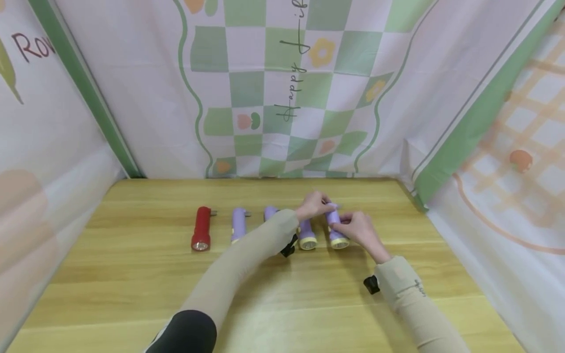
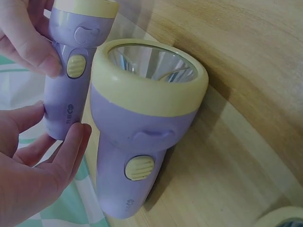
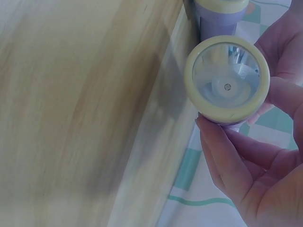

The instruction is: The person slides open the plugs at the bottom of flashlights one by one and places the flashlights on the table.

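Note:
Both hands hold one purple flashlight [image 1: 334, 223] with a cream lens rim, at the right end of a row. My left hand [image 1: 312, 205] pinches its tail end. Lower down, near the head, the thumb and fingers of my right hand [image 1: 359, 229] grip it. A cream switch [image 2: 76, 66] shows on its side in the left wrist view, and the right wrist view looks into its clear lens [image 3: 227, 85]. Just left of it lies a similar purple flashlight [image 1: 307, 236], partly behind my left hand. Whether the held one touches the table cannot be told.
Farther left lie a purple flashlight [image 1: 270, 212] mostly hidden by my left sleeve, another purple one [image 1: 239, 225], and a red flashlight [image 1: 201, 228] with prongs out at its side. They lie on a wooden table [image 1: 132, 274]. Patterned cloth [image 1: 247, 88] hangs behind the back edge.

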Demonstrator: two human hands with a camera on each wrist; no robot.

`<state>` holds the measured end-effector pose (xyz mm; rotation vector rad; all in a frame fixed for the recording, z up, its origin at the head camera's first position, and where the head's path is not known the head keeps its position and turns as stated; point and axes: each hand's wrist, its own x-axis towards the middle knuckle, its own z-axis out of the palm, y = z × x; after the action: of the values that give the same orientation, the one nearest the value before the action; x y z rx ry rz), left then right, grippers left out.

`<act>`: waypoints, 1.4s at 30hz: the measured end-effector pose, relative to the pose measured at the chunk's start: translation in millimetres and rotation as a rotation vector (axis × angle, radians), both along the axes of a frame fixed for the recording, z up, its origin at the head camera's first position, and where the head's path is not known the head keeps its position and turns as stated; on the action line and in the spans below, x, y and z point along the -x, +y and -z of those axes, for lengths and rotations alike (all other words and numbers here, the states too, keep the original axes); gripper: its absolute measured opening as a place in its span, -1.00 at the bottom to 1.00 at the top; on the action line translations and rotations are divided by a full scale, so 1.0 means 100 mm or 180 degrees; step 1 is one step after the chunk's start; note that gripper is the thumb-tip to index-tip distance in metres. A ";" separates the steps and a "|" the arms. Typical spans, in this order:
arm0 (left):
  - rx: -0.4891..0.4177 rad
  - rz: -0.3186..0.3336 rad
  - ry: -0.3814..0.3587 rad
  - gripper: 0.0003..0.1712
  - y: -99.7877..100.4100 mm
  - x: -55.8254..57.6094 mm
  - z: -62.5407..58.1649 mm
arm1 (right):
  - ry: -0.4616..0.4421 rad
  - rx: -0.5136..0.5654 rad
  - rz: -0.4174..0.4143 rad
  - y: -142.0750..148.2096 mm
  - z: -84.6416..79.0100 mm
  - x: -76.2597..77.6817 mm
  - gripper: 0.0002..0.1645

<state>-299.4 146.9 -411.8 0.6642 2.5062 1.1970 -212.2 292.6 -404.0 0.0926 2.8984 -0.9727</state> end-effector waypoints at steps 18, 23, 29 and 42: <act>0.0040 0.0021 -0.0043 -0.63 0.06 0.04 0.07 | 0.0047 -0.0100 0.0014 0.04 0.06 0.04 -0.51; 0.0066 0.0013 -0.0037 -0.64 0.07 0.03 0.07 | 0.0028 -0.0060 0.0013 0.05 0.08 0.05 -0.53; 0.0046 0.0045 -0.0060 -0.65 0.07 0.01 0.07 | -0.0038 0.0009 0.0041 0.05 0.11 0.03 -0.53; 0.0099 0.0157 -0.0116 -0.67 0.13 0.14 0.20 | 0.0011 -0.0012 0.0140 0.11 0.18 0.05 -0.53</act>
<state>-313.5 160.0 -431.5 0.6863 2.4589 1.1402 -217.5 303.5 -421.8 0.1558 2.9134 -0.9752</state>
